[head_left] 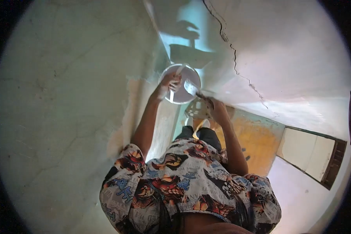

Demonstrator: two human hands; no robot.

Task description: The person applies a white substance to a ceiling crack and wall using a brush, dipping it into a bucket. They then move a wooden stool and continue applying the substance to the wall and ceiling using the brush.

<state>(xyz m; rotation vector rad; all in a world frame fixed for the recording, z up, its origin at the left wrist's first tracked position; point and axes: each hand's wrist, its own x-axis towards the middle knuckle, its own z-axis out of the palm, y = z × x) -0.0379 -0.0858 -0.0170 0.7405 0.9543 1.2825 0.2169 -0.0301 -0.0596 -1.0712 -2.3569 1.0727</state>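
My left hand (172, 82) is closed around the pale handle strip that crosses the mouth of a round white-rimmed bucket (196, 74). Its inside looks grey-mauve. In my right hand (218, 110) is a paintbrush (190, 88), gripped by its dark handle. The brush's white head overlaps the bucket's opening on the right side, with its tip pointing toward the left hand.
A green-grey wall (66, 97) rises close on the left. Another pale wall (269, 46) has a long jagged crack (234, 58). Shadows of a hand and bucket fall on it. Below are my feet (205, 123), a perforated beige surface (198, 111) and an orange-yellow patch (241, 134).
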